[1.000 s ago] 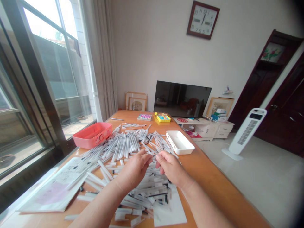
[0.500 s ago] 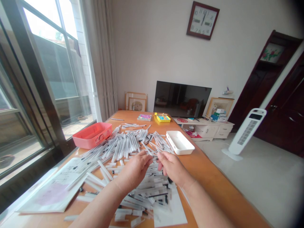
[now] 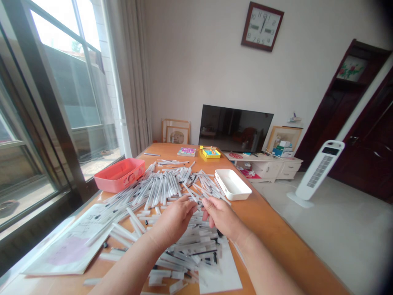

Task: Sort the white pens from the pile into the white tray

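White plastic pens (image 3: 162, 189), light, stiff and probably slippery, lie heaped on the bench (image 3: 270, 223), best taken mid-barrel; the left hand (image 3: 173, 224) and right hand (image 3: 223, 219) curl above them, any pinch impossible to tell

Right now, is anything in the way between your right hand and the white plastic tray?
Yes: loose white pens lie on the wooden table between your right hand and the white plastic tray, close by its near side. Nothing taller shows in that gap.
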The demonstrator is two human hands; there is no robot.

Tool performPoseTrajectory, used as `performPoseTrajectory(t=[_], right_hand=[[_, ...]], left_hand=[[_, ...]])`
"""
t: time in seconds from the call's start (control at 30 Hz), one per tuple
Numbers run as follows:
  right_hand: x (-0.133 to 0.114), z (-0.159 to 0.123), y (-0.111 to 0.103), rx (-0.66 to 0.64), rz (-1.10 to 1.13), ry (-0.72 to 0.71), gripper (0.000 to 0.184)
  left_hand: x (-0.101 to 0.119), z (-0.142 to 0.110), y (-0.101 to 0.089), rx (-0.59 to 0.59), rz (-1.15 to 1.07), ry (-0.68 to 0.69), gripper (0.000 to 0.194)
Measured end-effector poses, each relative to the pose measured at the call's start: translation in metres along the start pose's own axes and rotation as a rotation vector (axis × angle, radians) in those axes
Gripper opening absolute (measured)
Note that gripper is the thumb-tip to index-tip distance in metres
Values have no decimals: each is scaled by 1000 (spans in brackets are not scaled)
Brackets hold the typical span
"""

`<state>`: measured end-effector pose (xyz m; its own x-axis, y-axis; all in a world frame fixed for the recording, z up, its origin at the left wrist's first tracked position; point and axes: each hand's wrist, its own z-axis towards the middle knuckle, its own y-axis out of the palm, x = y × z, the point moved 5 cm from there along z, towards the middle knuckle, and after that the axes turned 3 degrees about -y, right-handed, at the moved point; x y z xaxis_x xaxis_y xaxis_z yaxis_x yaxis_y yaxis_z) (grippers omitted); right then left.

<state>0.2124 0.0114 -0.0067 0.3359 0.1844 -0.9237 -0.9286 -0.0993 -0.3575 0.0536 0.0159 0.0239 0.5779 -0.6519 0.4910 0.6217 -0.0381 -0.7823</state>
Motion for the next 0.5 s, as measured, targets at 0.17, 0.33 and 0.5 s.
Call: performPoseTrajectory(t=[0.17, 0.33, 0.5], right_hand=[[2, 0, -1, -7, -43, -39, 36], [-1, 0, -4, -33, -5, -34, 27], [-1, 0, -2, -68, 22, -33, 25]], left_hand=[[-1, 0, 2, -10, -3, 14, 33], [-3, 1, 2, -31, -62, 8, 29], [-8, 1, 6, -132, -188, -41, 29]])
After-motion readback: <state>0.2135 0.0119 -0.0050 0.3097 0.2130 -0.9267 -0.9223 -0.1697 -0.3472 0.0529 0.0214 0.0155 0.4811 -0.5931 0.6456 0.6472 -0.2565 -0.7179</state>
